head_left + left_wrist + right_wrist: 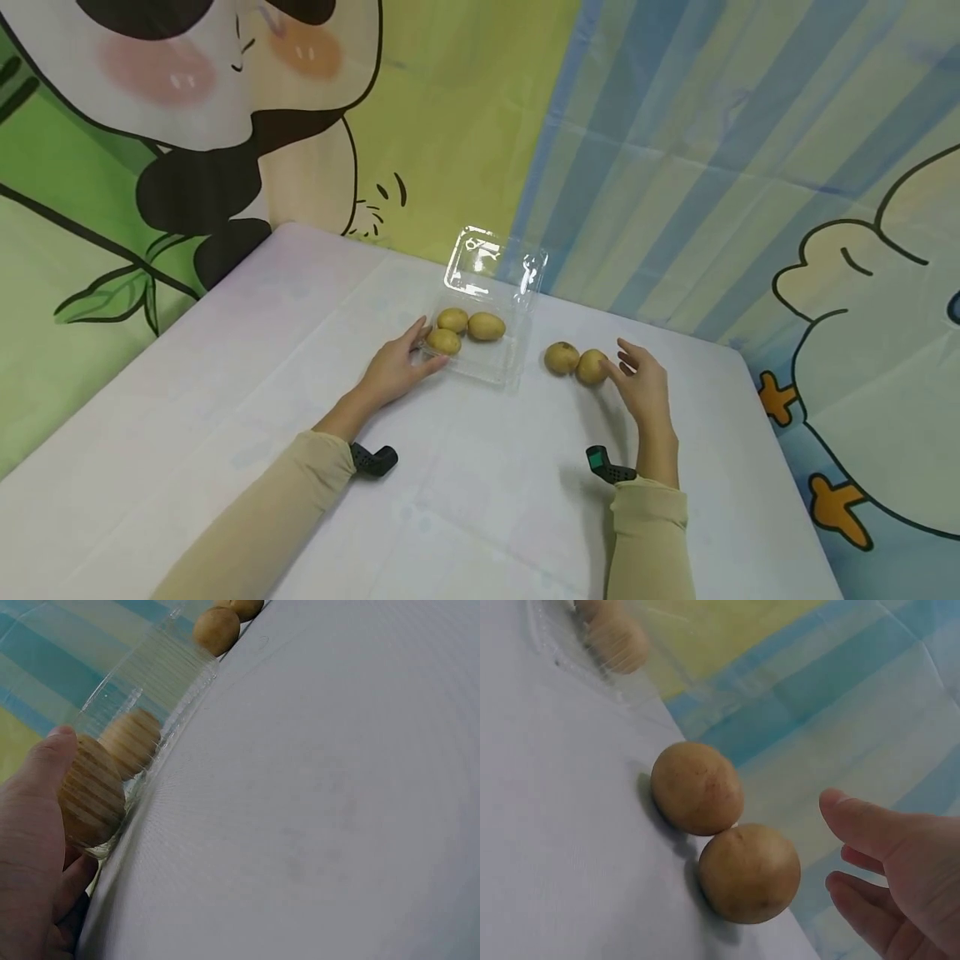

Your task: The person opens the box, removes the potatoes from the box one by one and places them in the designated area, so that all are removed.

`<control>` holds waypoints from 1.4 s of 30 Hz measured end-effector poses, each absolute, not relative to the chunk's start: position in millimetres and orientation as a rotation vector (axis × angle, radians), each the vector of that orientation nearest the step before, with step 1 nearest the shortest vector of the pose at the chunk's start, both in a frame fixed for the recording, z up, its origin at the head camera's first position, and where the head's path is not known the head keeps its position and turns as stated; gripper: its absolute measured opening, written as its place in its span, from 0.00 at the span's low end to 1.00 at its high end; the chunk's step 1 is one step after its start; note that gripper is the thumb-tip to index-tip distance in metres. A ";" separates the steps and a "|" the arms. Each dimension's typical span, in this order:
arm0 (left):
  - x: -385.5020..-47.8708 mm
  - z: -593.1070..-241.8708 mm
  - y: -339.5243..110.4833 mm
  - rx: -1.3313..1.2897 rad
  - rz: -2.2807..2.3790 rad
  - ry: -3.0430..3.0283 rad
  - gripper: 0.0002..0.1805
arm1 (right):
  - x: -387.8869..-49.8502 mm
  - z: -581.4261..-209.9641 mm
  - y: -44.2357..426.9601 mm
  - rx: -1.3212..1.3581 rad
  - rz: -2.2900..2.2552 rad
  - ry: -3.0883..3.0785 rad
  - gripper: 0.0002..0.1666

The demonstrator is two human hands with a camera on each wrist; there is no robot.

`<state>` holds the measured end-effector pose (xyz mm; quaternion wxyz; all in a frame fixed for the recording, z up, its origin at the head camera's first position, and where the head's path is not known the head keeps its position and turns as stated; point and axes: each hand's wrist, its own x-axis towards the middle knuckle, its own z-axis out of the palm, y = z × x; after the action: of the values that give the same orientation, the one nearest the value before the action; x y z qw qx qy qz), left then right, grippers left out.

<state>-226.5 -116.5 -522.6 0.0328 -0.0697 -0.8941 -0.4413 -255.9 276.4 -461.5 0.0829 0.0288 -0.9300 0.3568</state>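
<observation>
Sitting in a clear, hinged plastic container (480,368) with its lid (495,265) raised are three oval, yellow-brown potatoes (487,327). The left hand (393,369) grips the container's near left corner. To the right, two rounded, yellow-brown potatoes (561,358) touch each other on the white table (465,517). The right hand (643,389), loose and released, is just beside them. Behind hangs a cartoon-printed curtain (652,150).

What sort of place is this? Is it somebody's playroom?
I can't be sure, but it looks more like a little indoor filming corner: cartoon cloths hang behind a white-covered table, and there are small black cameras at the wrists.
</observation>
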 end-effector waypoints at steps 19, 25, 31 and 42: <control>-222.0 -543.9 -112.0 -0.183 -1.391 -2.740 0.55 | -241.4 -435.6 180.0 0.189 1.048 -2.801 0.38; -226.4 -533.8 -113.6 -0.193 -1.376 -2.716 0.55 | -256.2 -437.8 137.3 0.257 0.840 -2.874 0.35; -224.9 -531.5 -121.0 -0.177 -1.365 -2.707 0.54 | -262.2 -443.7 103.3 0.288 0.675 -2.948 0.36; -233.0 -528.1 -117.7 -0.225 -1.373 -2.688 0.53 | -284.0 -442.2 83.2 0.130 0.525 -3.085 0.31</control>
<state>-233.0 -117.7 -528.1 0.0573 -0.0744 -0.8866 -0.4529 -284.0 83.2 -442.2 0.0049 0.0414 -0.9850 0.1677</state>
